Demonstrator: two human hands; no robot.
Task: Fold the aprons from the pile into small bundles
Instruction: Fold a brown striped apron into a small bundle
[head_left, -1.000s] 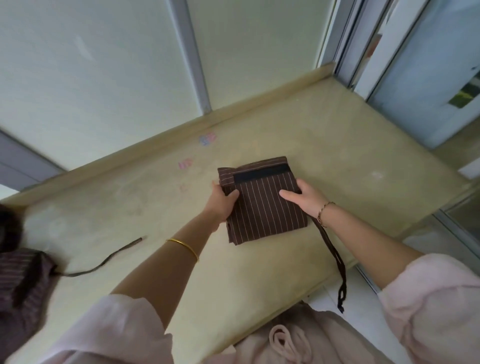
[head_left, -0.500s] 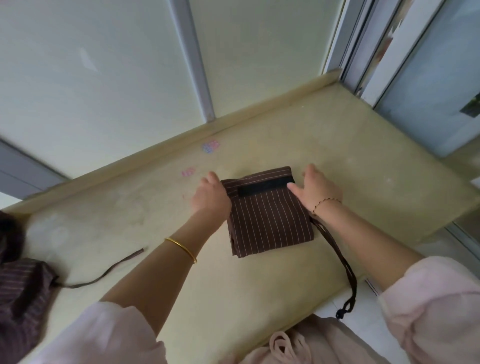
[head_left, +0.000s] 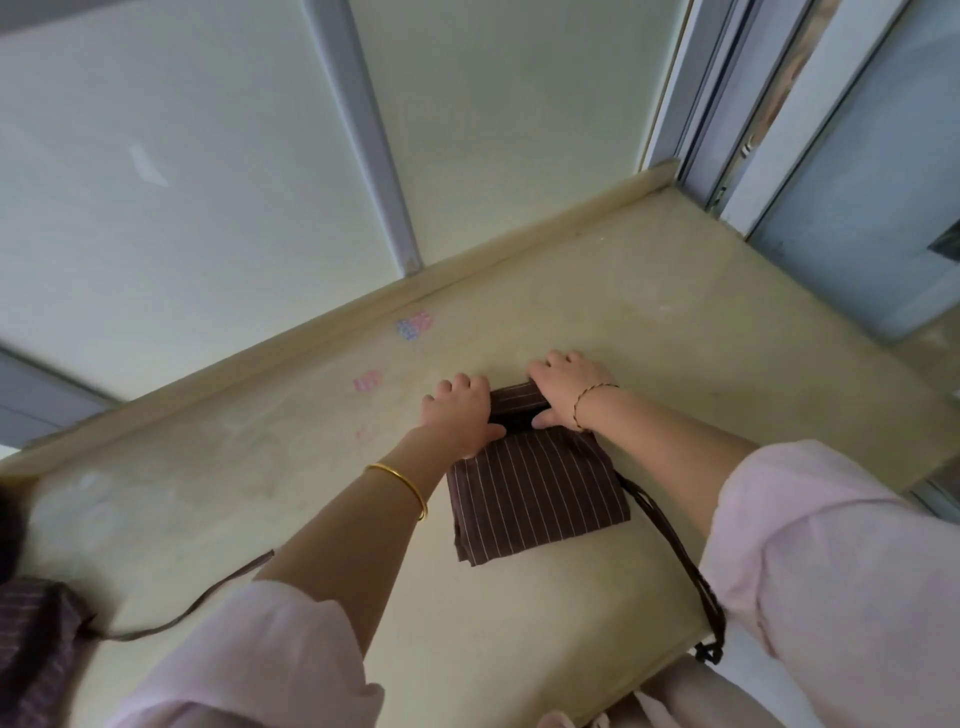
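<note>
Since the frame a second before, both hands had slid from the middle of the folded apron (head_left: 537, 496) up to its far edge. Each grip was curled over that edge: the left hand (head_left: 460, 415) had its fingers hooked beyond the left far corner with the thumb lying on the cloth, and the right hand (head_left: 563, 387) clasped the right far corner the same way, thumb tucked on the near side, so both pinched the top fold between thumb and fingers. Between the two thumbs a dark band of the apron showed. The brown striped apron lay as a squarish bundle on the yellowish bench (head_left: 675, 322), its near half flat and uncovered. From its right side a dark tie (head_left: 675, 551) ran toward the bench's near edge and hung over it, ending in a knot. At the far left lay the pile of aprons (head_left: 36, 644), a loose strap (head_left: 197, 608) trailing from it across the bench.
</note>
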